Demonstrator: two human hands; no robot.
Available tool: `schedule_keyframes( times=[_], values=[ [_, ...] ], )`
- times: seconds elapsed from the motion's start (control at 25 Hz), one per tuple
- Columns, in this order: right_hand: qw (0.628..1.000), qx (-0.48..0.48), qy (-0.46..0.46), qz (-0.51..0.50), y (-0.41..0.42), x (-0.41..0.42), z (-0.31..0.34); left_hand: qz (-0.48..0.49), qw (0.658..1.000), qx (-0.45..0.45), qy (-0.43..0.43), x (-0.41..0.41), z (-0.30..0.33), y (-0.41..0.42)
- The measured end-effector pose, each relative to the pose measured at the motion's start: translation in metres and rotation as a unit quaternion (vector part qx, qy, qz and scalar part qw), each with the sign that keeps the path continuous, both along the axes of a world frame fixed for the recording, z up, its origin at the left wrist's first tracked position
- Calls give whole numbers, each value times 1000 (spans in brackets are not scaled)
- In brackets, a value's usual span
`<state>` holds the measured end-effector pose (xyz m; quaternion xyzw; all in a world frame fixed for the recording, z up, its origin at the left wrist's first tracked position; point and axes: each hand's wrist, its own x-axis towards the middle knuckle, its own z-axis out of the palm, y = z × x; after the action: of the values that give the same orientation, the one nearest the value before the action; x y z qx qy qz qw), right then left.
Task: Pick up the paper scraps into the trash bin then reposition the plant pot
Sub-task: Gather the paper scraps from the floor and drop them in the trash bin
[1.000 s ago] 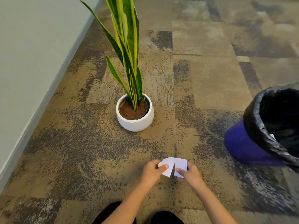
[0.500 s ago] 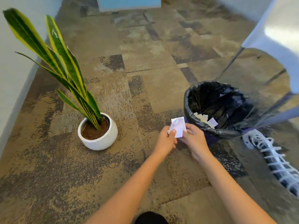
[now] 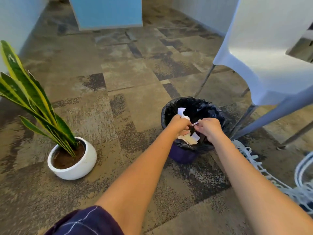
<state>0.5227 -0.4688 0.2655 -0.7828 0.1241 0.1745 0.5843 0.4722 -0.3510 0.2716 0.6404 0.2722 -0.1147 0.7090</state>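
Note:
A purple trash bin [image 3: 182,156] lined with a black bag stands on the carpet right of centre. Both my hands are over its mouth. My left hand [image 3: 177,123] is closed around a white paper scrap [image 3: 180,111] that sticks up above the fist. My right hand [image 3: 209,128] pinches the thin edge of another paper scrap [image 3: 194,123]. More white scraps [image 3: 190,139] lie inside the bin under my hands. A white round plant pot [image 3: 79,164] with tall green and yellow leaves [image 3: 32,99] sits on the floor to the left, well apart from both hands.
A white chair [image 3: 264,53] with metal legs stands close behind and right of the bin. White woven plastic furniture [image 3: 277,182] lies at the right edge. A blue panel [image 3: 108,12] stands at the far end; a pale wall runs along the left.
My hands rose from the floor with the paper scraps and moved right, from beside the bin's rim to over its mouth. The camera lifted and turned right.

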Motion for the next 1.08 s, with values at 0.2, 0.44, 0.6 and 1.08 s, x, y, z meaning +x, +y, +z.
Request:
schedule_keyframes(
  times=[0.2, 0.44, 0.6, 1.08],
  values=[
    [995, 83, 13, -47, 3, -4, -1, 15, 1000, 14, 2, 0, -13, 13],
    [996, 74, -48, -27, 22, -18, -3, 68, 997, 0, -28, -21, -19, 22],
    [992, 56, -115, -2, 54, -31, -5, 87, 995, 6, -51, -48, -24, 40],
    [957, -50, -101, 267, 214, -111, -107, 13, 985, 99, 144, -238, -127, 264]
  ],
)
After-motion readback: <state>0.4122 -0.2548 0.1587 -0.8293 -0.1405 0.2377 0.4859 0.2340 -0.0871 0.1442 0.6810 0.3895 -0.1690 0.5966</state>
